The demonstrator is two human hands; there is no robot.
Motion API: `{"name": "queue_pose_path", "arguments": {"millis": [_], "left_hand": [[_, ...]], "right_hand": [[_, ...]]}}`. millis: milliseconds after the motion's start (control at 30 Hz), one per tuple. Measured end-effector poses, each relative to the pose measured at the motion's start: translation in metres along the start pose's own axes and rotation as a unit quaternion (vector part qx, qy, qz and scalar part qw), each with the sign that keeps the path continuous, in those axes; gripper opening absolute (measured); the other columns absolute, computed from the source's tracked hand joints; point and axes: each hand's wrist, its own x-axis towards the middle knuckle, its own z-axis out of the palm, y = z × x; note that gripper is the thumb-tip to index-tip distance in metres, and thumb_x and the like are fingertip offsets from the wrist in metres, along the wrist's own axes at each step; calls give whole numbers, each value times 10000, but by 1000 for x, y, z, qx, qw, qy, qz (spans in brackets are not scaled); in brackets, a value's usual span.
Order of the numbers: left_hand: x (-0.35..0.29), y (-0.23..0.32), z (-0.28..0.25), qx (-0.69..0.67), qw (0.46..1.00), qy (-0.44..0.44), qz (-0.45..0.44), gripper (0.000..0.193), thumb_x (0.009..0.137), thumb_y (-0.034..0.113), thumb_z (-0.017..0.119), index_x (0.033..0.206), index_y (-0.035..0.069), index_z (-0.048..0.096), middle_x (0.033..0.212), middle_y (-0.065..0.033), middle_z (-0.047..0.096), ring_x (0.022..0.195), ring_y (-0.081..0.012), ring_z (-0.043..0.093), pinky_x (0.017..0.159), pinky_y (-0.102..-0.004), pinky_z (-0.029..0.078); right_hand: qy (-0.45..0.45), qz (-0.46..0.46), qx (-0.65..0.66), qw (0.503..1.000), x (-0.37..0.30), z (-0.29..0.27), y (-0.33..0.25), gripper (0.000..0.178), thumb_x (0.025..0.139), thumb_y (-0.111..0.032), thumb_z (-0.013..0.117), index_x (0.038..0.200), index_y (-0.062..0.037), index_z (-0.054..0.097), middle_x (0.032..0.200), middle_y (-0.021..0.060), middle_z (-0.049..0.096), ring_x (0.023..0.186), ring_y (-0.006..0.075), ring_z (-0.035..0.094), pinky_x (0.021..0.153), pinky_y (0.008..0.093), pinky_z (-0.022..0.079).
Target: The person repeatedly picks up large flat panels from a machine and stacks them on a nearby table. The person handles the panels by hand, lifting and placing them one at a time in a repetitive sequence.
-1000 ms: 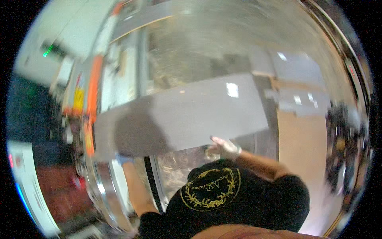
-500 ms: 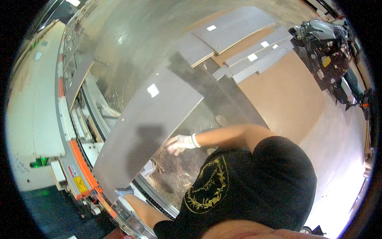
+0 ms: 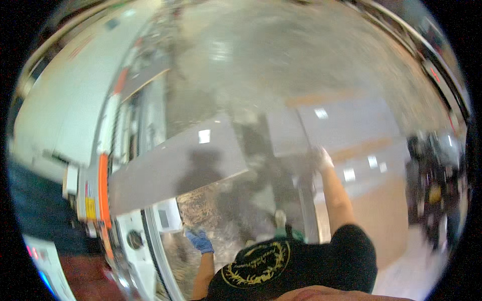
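Observation:
A long grey-brown board (image 3: 155,165) with a white label rests with its left end over the machine's rail. My left hand (image 3: 200,242) wears a blue glove and hovers off that board's near edge, fingers loosely stretched out and nothing visible in them. On the right, my right hand (image 3: 325,159) in a white glove reaches out over the stack of grey boards (image 3: 346,120), close to their near-left edges. Motion smears its fingers, so whether it touches a board cannot be made out. Several white labels lie on the stacked boards.
An orange-edged machine (image 3: 104,185) with a long rail runs along the left, beside a pale panel (image 3: 60,110). A brown board (image 3: 371,220) lies low in the stack. A dark motorbike-like vehicle (image 3: 434,175) stands at the far right. Debris (image 3: 201,208) litters the floor.
Both hands have left the labelled board's near side. My right hand has swung right to the stacked boards; my left hand has drawn back. The view has turned right.

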Motion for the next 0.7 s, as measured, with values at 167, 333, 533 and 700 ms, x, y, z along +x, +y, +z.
{"name": "queue_pose_path", "arguments": {"millis": [167, 333, 533, 700], "left_hand": [[-39, 37, -6, 23, 976, -171, -132, 597, 774, 135, 582, 1274, -17, 294, 1224, -188, 422, 1128, -278, 425, 938, -335, 344], [-47, 42, 98, 78, 935, -346, 22, 598, 759, 307, 624, 1220, 10, 386, 1129, -169, 502, 1083, -245, 454, 889, -337, 381], [-85, 135, 181, -253, 758, -556, -230, 534, 775, 359, 614, 1162, 21, 473, 1118, -120, 517, 1019, -226, 487, 863, -312, 392], [-84, 145, 71, -181, 800, -546, -171, 413, 799, 252, 592, 1111, -8, 517, 1053, -124, 564, 939, -221, 540, 839, -320, 429]], "right_hand": [[116, 171, 170, 963, 30, 63, 11, 266, 787, -340, 582, 902, -106, 529, 852, 43, 513, 752, 185, 462, 640, 360, 412], [114, 231, 291, 921, 8, 57, 36, 252, 789, -323, 609, 835, -89, 529, 677, 23, 495, 538, 179, 456, 496, 356, 400], [-140, 332, 260, 896, -216, 159, -60, 336, 823, -329, 537, 1041, -82, 471, 895, 61, 519, 776, 198, 501, 685, 332, 409], [-51, 218, 336, 915, -203, 54, -88, 571, 774, -504, 511, 1153, -81, 455, 1125, 106, 499, 1032, 262, 472, 854, 424, 424]]}}
